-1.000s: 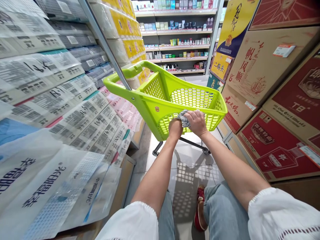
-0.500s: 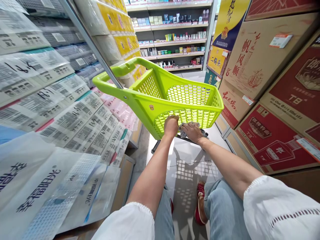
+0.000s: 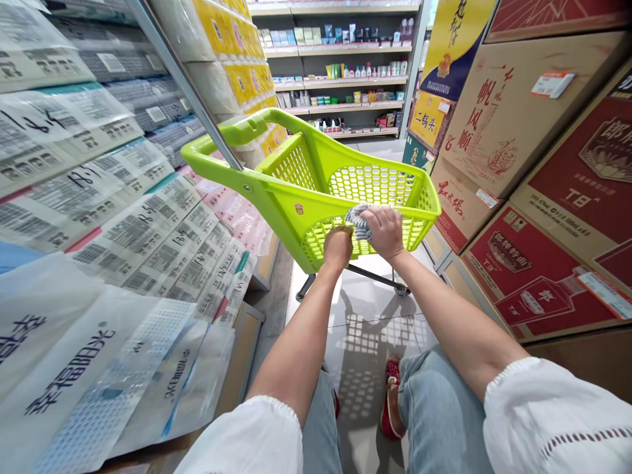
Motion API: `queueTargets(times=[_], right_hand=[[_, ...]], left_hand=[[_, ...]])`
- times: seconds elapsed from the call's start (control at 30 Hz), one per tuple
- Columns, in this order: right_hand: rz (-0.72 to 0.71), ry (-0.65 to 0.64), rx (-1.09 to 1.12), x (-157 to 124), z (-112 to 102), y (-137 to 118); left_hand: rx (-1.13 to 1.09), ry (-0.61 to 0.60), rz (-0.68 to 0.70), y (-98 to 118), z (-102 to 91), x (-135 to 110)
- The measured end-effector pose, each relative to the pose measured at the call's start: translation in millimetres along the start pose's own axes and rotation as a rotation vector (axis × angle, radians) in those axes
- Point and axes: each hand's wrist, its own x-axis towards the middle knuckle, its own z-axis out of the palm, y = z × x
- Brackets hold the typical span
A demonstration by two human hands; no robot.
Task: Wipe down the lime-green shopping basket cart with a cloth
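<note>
Cart (image 3: pixel 276 201) rim (image 3: pixel 316 199) is overlapped by cloth (image 3: pixel 361 224) gripped in right hand (image 3: pixel 388 230), left hand (image 3: pixel 338 247) curled at mesh (image 3: pixel 316 242), hold unclear; floor (image 3: pixel 372 304) bounded by packs (image 3: pixel 162 230), boxes (image 3: pixel 533 122).

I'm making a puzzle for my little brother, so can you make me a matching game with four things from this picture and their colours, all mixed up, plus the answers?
Things:
1. cart
2. cloth
3. shoe
4. right sleeve

Colours:
A. red
B. white all over, with a row of small openings
C. bright yellow-green
D. grey-and-white, in the right hand

Right pairs: 1-C, 2-D, 3-A, 4-B
</note>
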Motion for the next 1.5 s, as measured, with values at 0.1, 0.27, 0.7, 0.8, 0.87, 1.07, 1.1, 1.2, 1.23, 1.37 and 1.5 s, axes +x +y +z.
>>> queueTargets(times=[0.1, 0.27, 0.7, 0.8, 0.87, 1.07, 1.1, 1.2, 1.23, 1.37, 1.5], right_hand=[[-0.070, -0.098, -0.018, -26, 21, -3], [-0.156, -0.319, -0.025, -72, 46, -7], [-0.216, -0.280, -0.011, -42, 25, 4], [-0.148, -0.181, -0.013, -26, 7, 12], [-0.098, -0.138, 0.000, -19, -4, 17], [-0.019, -0.061, 0.009, -11, -22, 25], [-0.011, -0.048, 0.002, -10, -23, 27], [-0.001, -0.019, -0.013, -12, -23, 32], [-0.004, -0.021, -0.015, -14, -22, 33], [-0.039, -0.078, -0.022, -31, -8, 40], [-0.048, -0.115, -0.036, -54, 13, 42]], left_hand=[[-0.017, -0.035, -0.001, -2, -0.6, 0], [-0.036, -0.016, -0.009, -3, -0.7, 0], [-0.012, -0.025, -0.031, 0, -5.1, -1], [0.005, -0.027, -0.019, 1, -8.4, -3], [0.027, -0.020, -0.016, 5, -11.9, -5], [-0.005, 0.009, 0.118, 35, -13.0, -9], [-0.020, 0.003, 0.131, 41, -10.4, -7], [-0.042, -0.022, 0.104, 52, -0.8, 0], [-0.047, -0.035, 0.087, 54, 1.8, 2], [-0.095, -0.106, 0.042, 54, 4.0, 10], [-0.118, -0.118, 0.026, 51, 0.4, 12]])
